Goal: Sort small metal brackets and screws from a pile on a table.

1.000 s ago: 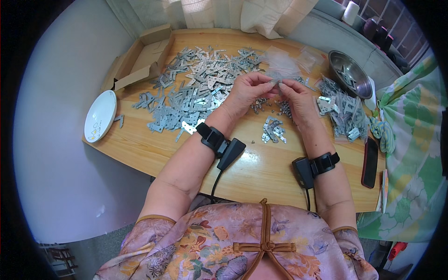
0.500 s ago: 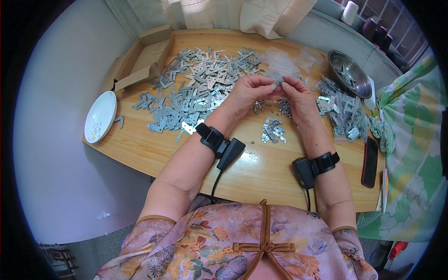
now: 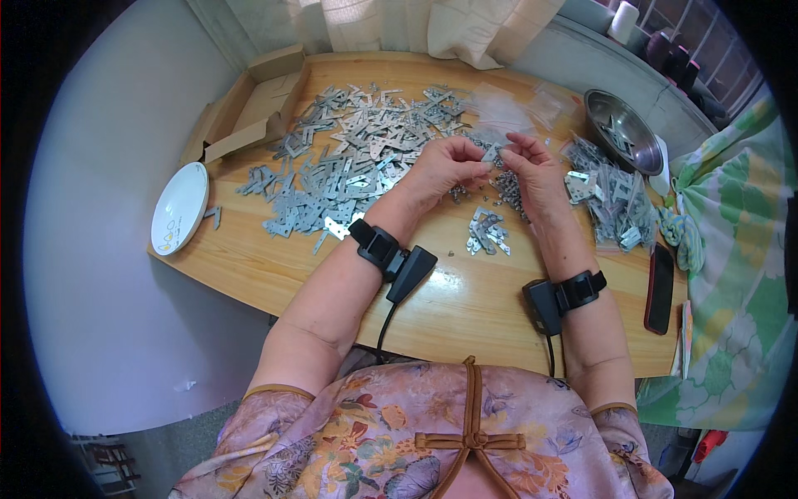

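Observation:
Between my two hands, above the table's middle, is a small grey metal corner bracket (image 3: 492,153). My left hand (image 3: 440,173) pinches its left side between thumb and fingers. On the other side, the thumb and fingers of my right hand (image 3: 536,173) are closed at the bracket's right edge. Whether a screw is also between the right fingertips is too small to tell. Small screws (image 3: 508,188) lie heaped beneath the hands. Nearer me sits a small group of corner brackets (image 3: 487,233), and a large heap of flat brackets (image 3: 366,150) spreads to the left.
An open cardboard box (image 3: 264,98) and a white plate (image 3: 180,208) stand at the left. Clear plastic bags (image 3: 499,108) lie at the back. Filled bags (image 3: 619,208), a steel bowl (image 3: 595,112) and a phone (image 3: 659,288) line the right side. Cabled black straps circle both forearms.
My hands have drawn slightly apart, and more of the bracket shows between them. The right fingers have lifted and spread a little. The things on the table look unmoved.

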Tool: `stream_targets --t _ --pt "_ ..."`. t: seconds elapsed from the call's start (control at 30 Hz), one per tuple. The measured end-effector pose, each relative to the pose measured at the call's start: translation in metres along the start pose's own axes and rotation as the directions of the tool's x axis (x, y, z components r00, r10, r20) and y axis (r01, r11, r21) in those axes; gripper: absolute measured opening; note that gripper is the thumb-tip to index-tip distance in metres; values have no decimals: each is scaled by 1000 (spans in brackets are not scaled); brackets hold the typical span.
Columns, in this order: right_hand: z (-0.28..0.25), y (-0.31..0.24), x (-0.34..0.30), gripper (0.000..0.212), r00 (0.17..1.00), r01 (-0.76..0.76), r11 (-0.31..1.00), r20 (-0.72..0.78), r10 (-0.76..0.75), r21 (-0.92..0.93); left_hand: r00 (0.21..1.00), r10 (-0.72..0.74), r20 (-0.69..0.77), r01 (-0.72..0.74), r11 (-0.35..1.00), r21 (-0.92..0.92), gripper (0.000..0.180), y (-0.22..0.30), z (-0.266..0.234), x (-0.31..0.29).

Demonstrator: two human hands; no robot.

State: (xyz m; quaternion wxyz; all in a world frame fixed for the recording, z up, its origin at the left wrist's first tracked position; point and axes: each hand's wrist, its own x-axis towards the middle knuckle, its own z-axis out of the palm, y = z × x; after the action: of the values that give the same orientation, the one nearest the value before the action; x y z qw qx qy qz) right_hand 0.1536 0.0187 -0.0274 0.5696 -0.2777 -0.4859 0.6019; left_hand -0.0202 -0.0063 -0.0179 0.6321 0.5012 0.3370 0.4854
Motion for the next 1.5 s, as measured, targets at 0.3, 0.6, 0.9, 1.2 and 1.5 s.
stream_targets --t 0.3,0.6,0.9,1.2,1.5 --pt "12 -6 -5 39 998 -40 993 46 35 115 992 -44 121 21 982 188 18 -3 8 -1" --pt "14 -8 -6 35 999 -9 999 35 10 -45 1000 18 20 -21 990 142 21 -2 -3 2" --pt "16 -9 -9 28 999 3 980 39 5 -201 990 -94 102 96 995 -12 21 -1 2 1" --pt "9 -7 -8 15 994 -91 985 39 98 -148 977 -67 200 79 995 -55 19 -5 -3 4" --pt "8 -1 -4 11 996 92 939 38 -84 -331 982 -106 159 130 981 -145 22 -1 -1 2"
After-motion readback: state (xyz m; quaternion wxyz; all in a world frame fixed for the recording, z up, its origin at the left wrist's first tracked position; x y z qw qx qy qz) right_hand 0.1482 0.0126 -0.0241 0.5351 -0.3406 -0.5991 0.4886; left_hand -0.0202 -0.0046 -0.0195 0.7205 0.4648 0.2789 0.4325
